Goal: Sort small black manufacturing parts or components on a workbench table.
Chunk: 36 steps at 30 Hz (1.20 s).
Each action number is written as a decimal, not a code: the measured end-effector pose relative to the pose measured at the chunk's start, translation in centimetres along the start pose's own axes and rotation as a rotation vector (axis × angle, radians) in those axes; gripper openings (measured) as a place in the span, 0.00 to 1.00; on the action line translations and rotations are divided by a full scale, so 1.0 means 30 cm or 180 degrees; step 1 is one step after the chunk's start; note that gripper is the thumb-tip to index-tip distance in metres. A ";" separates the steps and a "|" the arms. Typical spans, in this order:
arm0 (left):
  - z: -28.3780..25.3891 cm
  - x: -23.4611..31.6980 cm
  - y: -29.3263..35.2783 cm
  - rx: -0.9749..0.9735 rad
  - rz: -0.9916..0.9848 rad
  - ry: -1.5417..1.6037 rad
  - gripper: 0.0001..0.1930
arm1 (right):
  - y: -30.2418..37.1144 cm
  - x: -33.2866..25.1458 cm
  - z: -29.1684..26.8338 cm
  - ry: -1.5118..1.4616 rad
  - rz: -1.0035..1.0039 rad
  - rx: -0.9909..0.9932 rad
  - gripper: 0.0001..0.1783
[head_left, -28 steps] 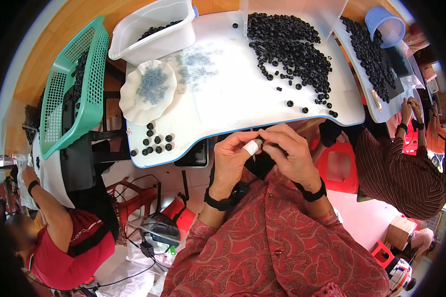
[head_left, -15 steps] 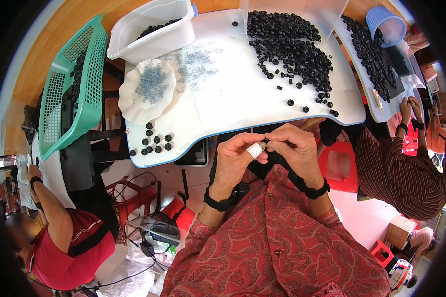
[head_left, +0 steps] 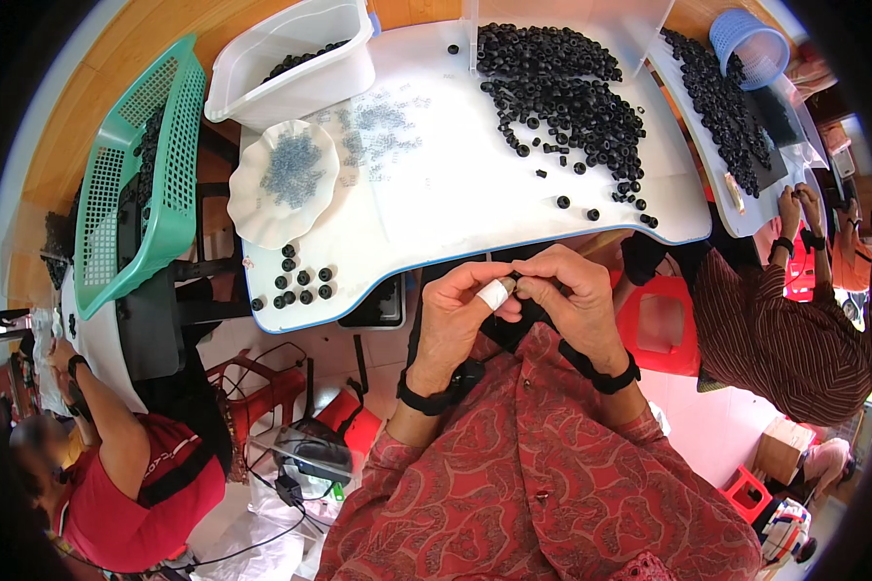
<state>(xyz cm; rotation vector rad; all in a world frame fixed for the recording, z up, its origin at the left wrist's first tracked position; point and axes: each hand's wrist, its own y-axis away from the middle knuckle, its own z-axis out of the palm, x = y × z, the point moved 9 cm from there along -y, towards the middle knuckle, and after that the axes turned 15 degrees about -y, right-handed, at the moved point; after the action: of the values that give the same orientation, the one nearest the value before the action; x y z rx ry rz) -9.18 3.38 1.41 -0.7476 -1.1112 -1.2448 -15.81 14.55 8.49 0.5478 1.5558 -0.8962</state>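
Observation:
My left hand and my right hand meet just off the near edge of the white table. Both are closed, fingertips pinched together around a small dark part that the fingers mostly hide. White tape wraps my left thumb. Beyond my right hand lies a heap of small round black plastic parts, some scattered toward the near edge. Several more black parts stand in a loose group at the table's near left corner. A white wavy-rimmed dish holds tiny greyish pieces.
More greyish pieces are spread beside the dish. A white tub with black parts stands behind, a green basket at left. Co-workers in a red shirt and a striped shirt sit either side. A red stool stands at right.
My fingertips stay pinched together, with only slight finger movement. The whole view has shifted a little. At far left, the co-worker's arm and head have moved slightly.

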 end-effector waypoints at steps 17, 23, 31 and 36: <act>0.005 0.029 0.012 0.0159 0.0264 0.0371 0.12 | 0.003 0.037 -0.009 -0.0572 0.0278 0.0176 0.06; -0.003 0.032 0.009 0.0128 0.0408 0.0162 0.13 | 0.003 0.038 -0.013 -0.0513 0.0265 0.0110 0.07; -0.019 0.030 0.013 0.0086 0.0328 0.0071 0.14 | 0.002 0.034 0.007 -0.0680 0.0396 -0.0013 0.06; -0.022 0.027 0.010 0.0070 0.0333 0.0078 0.14 | 0.004 0.063 0.008 -0.0797 0.0642 -0.0078 0.05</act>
<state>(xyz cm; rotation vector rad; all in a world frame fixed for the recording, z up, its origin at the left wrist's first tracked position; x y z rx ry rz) -8.76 2.55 2.01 -0.7624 -1.0511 -1.1491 -15.92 14.16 6.63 0.5424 1.2600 -0.7595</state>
